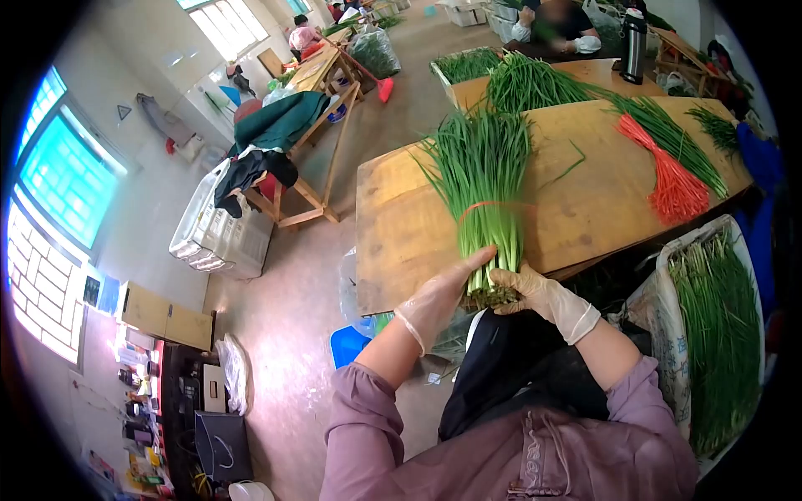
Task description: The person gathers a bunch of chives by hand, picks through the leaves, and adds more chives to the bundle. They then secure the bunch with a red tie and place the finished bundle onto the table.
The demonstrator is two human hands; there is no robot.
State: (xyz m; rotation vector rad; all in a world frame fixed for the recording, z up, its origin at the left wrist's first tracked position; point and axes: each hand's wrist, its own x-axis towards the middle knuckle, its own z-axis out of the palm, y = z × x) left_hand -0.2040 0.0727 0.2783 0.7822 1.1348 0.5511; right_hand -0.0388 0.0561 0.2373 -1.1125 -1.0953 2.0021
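A thick bunch of garlic chives (482,167) lies at the near edge of the wooden table (401,242), leaves pointing away and pale cut ends toward me. A red tie (493,204) runs round its stalks. My left hand (451,292), in a thin translucent glove, grips the bunch from the left below the tie, thumb along the stalks and other fingers hidden. My right hand (543,299), gloved too, closes on the stalk ends from the right. A sheaf of red ties (671,184) lies on the table to the right, beside more loose chives (668,134).
A lined crate of chives (717,334) stands low on my right. Another pile of chives (535,83) and a thermos (633,46) are across the table, where a person (564,29) sits. A blue container (347,344) and white crate (221,225) are on the left.
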